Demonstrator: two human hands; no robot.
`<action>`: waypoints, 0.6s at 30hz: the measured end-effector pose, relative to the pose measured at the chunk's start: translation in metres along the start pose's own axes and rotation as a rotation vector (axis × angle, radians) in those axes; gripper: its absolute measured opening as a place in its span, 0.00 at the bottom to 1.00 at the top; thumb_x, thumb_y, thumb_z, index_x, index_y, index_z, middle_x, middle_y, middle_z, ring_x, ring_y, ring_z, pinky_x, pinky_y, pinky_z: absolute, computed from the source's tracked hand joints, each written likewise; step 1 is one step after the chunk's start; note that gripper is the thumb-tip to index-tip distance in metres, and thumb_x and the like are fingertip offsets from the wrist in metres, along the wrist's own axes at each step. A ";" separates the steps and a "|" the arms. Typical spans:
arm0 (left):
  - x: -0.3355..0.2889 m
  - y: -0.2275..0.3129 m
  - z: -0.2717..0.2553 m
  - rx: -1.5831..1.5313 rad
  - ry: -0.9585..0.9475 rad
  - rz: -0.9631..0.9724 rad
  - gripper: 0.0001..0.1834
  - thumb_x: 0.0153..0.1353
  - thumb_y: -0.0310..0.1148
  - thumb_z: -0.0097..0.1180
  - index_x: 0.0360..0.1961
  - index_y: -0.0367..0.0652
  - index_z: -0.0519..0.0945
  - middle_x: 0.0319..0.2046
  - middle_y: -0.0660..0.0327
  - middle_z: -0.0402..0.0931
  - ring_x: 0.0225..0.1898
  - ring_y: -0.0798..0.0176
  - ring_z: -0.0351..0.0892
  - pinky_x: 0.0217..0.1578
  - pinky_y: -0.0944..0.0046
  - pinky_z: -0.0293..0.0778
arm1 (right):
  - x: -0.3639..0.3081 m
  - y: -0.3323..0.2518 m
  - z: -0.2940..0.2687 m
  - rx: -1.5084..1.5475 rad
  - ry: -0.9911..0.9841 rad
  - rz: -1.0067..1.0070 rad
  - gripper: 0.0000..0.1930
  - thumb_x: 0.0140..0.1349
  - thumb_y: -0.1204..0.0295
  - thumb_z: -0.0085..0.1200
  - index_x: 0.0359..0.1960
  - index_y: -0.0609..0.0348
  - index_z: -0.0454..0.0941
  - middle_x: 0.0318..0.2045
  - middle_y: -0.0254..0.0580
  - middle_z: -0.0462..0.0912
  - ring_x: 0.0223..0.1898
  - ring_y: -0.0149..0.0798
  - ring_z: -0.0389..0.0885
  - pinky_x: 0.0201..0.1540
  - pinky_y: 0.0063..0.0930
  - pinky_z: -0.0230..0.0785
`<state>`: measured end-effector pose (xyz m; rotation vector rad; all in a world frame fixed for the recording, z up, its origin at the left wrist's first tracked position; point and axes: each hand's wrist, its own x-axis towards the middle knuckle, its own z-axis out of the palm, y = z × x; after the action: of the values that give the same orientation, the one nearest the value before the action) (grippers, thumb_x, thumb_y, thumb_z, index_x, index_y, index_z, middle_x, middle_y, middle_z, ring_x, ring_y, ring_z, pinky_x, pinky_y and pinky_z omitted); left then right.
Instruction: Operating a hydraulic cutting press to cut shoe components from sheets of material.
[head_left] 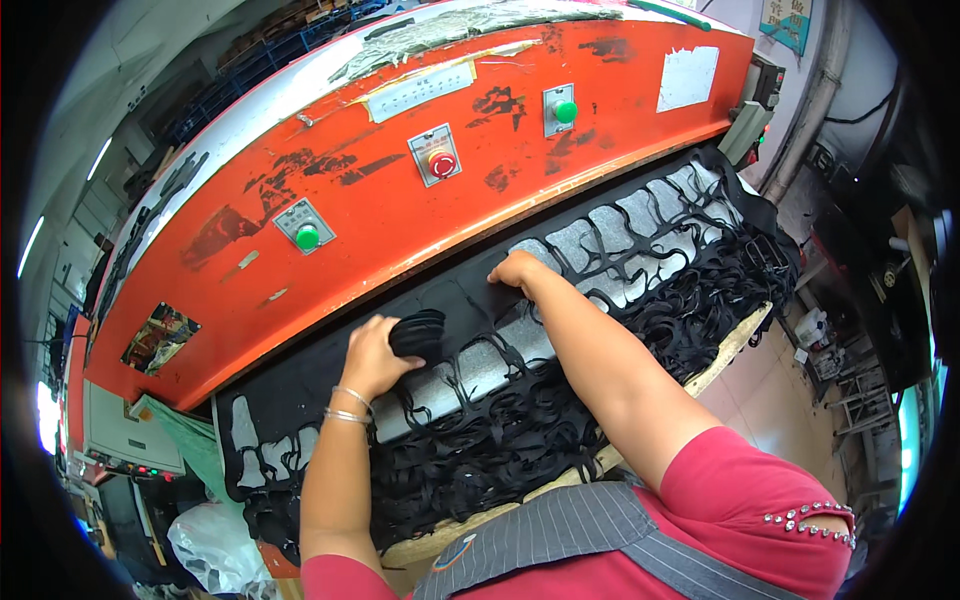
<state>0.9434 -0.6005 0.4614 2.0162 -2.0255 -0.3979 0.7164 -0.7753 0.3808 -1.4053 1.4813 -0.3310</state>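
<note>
My left hand (374,358) is wrapped round a stack of black cut fabric pieces (418,336), raised a little above the work surface. To its right, my right hand (515,270) reaches to the black sheet material (450,295) close to the machine's front. Its fingers are curled together at the sheet; what lies in them, if anything, is hidden. Black cut-out scrap webbing (600,250) spreads over a grey-white board (515,343), which shows through the gaps. Tangled black offcut strips (490,445) hang along the near edge.
An orange press machine (360,215) spans the far side, with green buttons (307,236) and a red button (441,164) on its front. A yellowish edge strip (740,335) runs nearest me. A clear plastic bag (215,545) lies at lower left.
</note>
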 end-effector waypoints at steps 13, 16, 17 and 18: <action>0.106 0.114 0.055 0.723 -0.220 0.845 0.09 0.52 0.33 0.55 0.34 0.50 0.84 0.52 0.59 0.75 0.59 0.60 0.69 0.59 0.56 0.59 | 0.007 0.064 -0.009 0.968 -0.326 -0.049 0.37 0.64 0.36 0.36 0.55 0.60 0.68 0.36 0.46 0.84 0.33 0.41 0.82 0.35 0.32 0.73; 0.085 0.093 0.040 0.803 -0.191 0.788 0.07 0.50 0.32 0.56 0.31 0.53 0.82 0.33 0.66 0.78 0.43 0.64 0.76 0.49 0.61 0.61 | -0.003 0.032 0.005 0.587 -0.185 -0.108 0.37 0.63 0.37 0.40 0.46 0.66 0.75 0.30 0.50 0.83 0.32 0.45 0.82 0.40 0.40 0.72; 0.072 0.085 0.039 0.775 -0.147 0.786 0.06 0.49 0.31 0.56 0.29 0.53 0.81 0.31 0.66 0.77 0.42 0.64 0.76 0.48 0.60 0.61 | -0.008 0.026 0.007 0.183 0.145 -0.170 0.30 0.63 0.46 0.48 0.43 0.68 0.77 0.32 0.55 0.82 0.37 0.52 0.81 0.46 0.45 0.70; 0.056 0.079 0.033 0.727 -0.084 0.806 0.05 0.48 0.31 0.57 0.28 0.52 0.80 0.29 0.66 0.75 0.40 0.63 0.75 0.48 0.60 0.61 | -0.010 0.019 0.014 0.094 0.400 -0.384 0.28 0.61 0.50 0.52 0.43 0.69 0.77 0.34 0.57 0.81 0.40 0.54 0.79 0.48 0.45 0.69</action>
<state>0.8575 -0.6557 0.4594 1.2305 -3.0816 0.4893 0.7143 -0.7554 0.3645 -1.6076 1.4755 -0.9561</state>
